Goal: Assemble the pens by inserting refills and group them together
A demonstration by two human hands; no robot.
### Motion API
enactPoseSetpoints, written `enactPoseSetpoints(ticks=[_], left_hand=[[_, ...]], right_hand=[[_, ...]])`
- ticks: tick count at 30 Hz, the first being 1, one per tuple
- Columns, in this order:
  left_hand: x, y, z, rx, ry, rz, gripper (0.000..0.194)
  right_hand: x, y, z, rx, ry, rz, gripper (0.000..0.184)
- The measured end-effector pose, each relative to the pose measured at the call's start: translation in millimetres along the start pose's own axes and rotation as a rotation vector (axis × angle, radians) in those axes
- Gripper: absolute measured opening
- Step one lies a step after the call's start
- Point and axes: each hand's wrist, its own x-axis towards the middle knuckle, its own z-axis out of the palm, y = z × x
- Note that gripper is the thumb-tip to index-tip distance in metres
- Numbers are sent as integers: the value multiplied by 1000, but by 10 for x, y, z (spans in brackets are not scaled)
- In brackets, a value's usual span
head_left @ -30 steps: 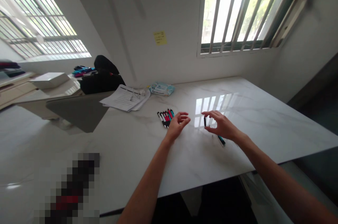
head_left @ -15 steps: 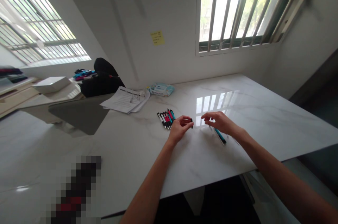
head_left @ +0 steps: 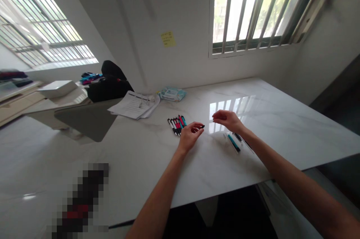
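My left hand [head_left: 190,136] pinches a small black pen part [head_left: 203,126] between thumb and fingertips, just above the table. Right beside that hand lies a row of pens [head_left: 176,124] with white, red, blue and black barrels, partly hidden by the knuckles. My right hand [head_left: 228,119] is raised over the table with thumb and fingertips together; whether anything small is between them I cannot make out. Below its wrist lie a teal and black pen barrel [head_left: 233,143], a dark piece [head_left: 238,137] and a thin rod [head_left: 249,146], partly covered by the forearm.
Behind the pens are printed papers [head_left: 132,105] with glasses on them and a pack of wipes [head_left: 172,94]. A grey panel [head_left: 87,122] and a black bag [head_left: 109,87] stand at the left. The white marble-look table [head_left: 208,179] has its front edge close to me.
My right hand has lifted up and away from the loose pen parts, its fingertips closing together. In my left hand the black part has tipped from upright to nearly level.
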Motion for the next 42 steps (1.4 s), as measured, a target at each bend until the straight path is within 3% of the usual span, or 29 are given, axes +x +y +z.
enactPoseSetpoints(ticks=[3, 6, 29, 42], left_hand=[[-23, -4, 18, 23, 1, 7, 19], [-43, 8, 42, 2, -21, 7, 18], [-48, 45, 58, 30, -28, 45, 17], [-56, 64, 74, 55, -20, 79, 15]], right_hand=[[-6, 41, 207, 238, 19, 25, 35], [-70, 86, 322, 291, -9, 52, 34], [-135, 75, 299, 292, -83, 54, 29], [-179, -57, 280, -79, -83, -19, 30]])
